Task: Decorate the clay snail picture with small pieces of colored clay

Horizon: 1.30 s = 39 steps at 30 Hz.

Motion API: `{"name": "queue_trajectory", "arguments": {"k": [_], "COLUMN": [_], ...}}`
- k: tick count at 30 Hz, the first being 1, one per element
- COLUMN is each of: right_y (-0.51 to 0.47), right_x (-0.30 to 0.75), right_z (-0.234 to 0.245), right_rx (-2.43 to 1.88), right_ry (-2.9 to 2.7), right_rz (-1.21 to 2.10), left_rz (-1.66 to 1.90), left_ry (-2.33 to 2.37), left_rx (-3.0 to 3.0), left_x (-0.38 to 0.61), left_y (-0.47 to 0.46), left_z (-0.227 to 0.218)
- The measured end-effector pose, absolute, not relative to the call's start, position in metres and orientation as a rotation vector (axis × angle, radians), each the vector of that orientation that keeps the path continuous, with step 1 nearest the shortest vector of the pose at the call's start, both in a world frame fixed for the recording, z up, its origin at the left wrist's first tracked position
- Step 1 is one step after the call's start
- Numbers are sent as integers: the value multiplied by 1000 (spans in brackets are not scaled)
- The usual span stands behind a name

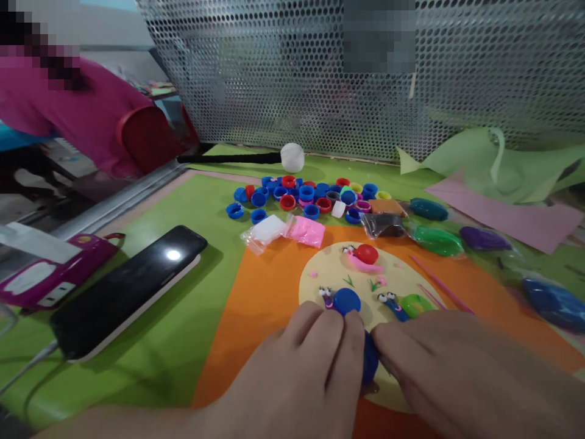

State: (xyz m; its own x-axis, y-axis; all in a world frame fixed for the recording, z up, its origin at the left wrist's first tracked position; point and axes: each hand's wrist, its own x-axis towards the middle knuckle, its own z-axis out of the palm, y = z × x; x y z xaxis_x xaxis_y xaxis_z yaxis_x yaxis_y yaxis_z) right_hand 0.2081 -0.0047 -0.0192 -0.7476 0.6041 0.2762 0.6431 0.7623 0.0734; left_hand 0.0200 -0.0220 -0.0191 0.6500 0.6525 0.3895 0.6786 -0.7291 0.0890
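A blue bottle cap sits low on a round cream card, between my two hands. My left hand has its fingers curled together against the cap's left side. My right hand is closed at the cap's right edge, and its fingertips are hidden. A bit of brownish clay shows under the cap. Just above the fingers are snail figures with cap shells: a blue snail and a green-shelled snail. Higher up is a snail with a red cap and pink body.
The cream card lies on an orange sheet. Behind it are a heap of bottle caps and clay packets. A phone on a power bank lies left. A perforated metal panel stands behind; a person in pink is beyond.
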Motion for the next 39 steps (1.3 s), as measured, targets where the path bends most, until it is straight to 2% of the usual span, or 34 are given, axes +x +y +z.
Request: {"name": "queue_trajectory", "arguments": {"k": [7,19,26,32,39], "right_y": [-1,8,0,-1,1], "right_x": [206,221,209,210,214], "right_z": [-15,2,-2,-9,-8], "right_rx": [-841,-786,-739,-780,-672], "right_ry": [-2715,-2649,-2736,-2737,-2903], "right_rz": [-113,-128,-79,-202,-118], "left_rz": [-651,-771,-632,-531,-493], "left_ry": [-1103,-1251,-1380,-1321,-1258], "left_rx": [-2759,-3020,-2951,-2953,-3051], "left_x": [23,17,15,17,19], "left_y": [-24,-24,-26,-27,-25], "left_z": [-21,-21,-8,-18,-15]}}
